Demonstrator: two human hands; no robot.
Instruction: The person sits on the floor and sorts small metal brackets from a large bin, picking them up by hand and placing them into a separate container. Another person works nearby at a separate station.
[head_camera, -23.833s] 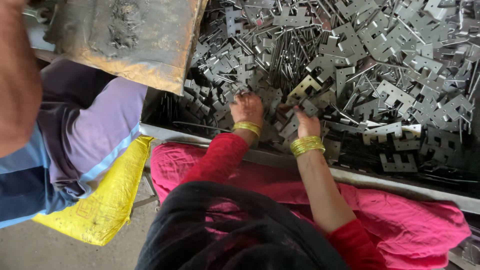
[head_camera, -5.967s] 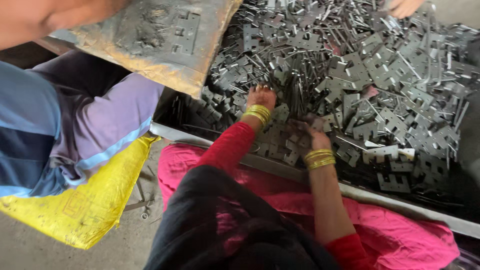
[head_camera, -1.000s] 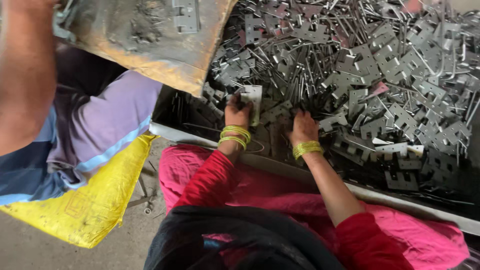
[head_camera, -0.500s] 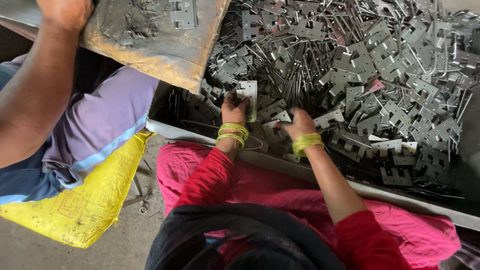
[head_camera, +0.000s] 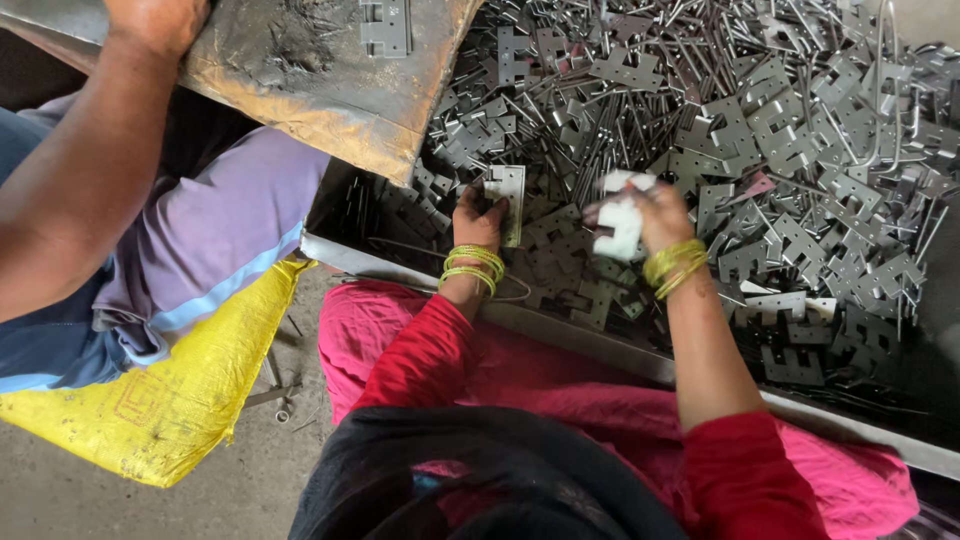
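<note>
Left fingers (head_camera: 478, 212) clasp a hinge plate (head_camera: 506, 200), right fingers (head_camera: 640, 205) grip blurred plates (head_camera: 620, 225); tray rim (head_camera: 400, 265) close below

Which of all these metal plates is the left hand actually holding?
The pale hinge plate standing upright in the left hand, at the near-left edge of the pile. The other plates lie flat and darker; the right hand holds a blurred, whitish piece.

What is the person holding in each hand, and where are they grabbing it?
The left hand grips a flat metal hinge plate by its lower left edge. The right hand holds a blurred pale piece in its fingers; the exact hold cannot be told.
</note>
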